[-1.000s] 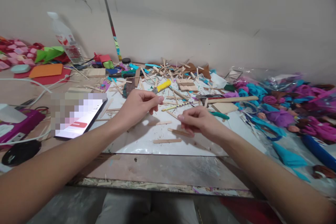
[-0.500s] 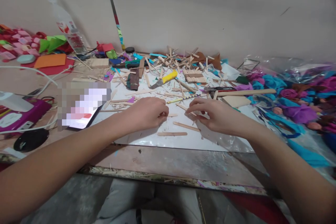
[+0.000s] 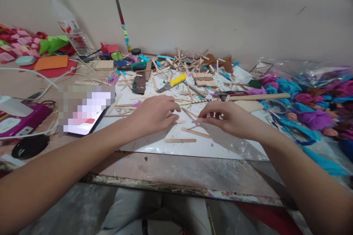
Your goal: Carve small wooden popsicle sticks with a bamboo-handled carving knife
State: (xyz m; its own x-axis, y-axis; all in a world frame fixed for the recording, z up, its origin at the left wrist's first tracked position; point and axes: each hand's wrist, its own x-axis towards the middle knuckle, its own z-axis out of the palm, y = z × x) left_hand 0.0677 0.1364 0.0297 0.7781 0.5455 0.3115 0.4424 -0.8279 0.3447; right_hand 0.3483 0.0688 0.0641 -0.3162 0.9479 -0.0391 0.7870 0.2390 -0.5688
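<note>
My left hand (image 3: 160,114) hovers over the white sheet (image 3: 154,145), palm down, with its thumb and fingers apart and nothing between them. Opposite it, my right hand (image 3: 224,119) pinches a thin wooden stick (image 3: 196,120); one blurred end points left from the fingertips, and a small pale end shows among the curled fingers. Just below the hands, a flat craft stick (image 3: 180,140) lies level on the sheet, with a slanted stick (image 3: 195,132) above it. Another slanted stick (image 3: 189,112) lies between the hands.
Behind the hands are a yellow cutter knife (image 3: 176,80), a heap of sticks (image 3: 190,60) and a stick bundle (image 3: 204,79). A lit phone (image 3: 88,114) lies left, beyond it a plastic bottle (image 3: 71,29). Scissors (image 3: 231,93) and crepe-paper flowers (image 3: 303,98) are right.
My left hand has risen slightly, and its fingers have spread from a curled pose. My right fingertips have drawn together, and the stick at them now shows.
</note>
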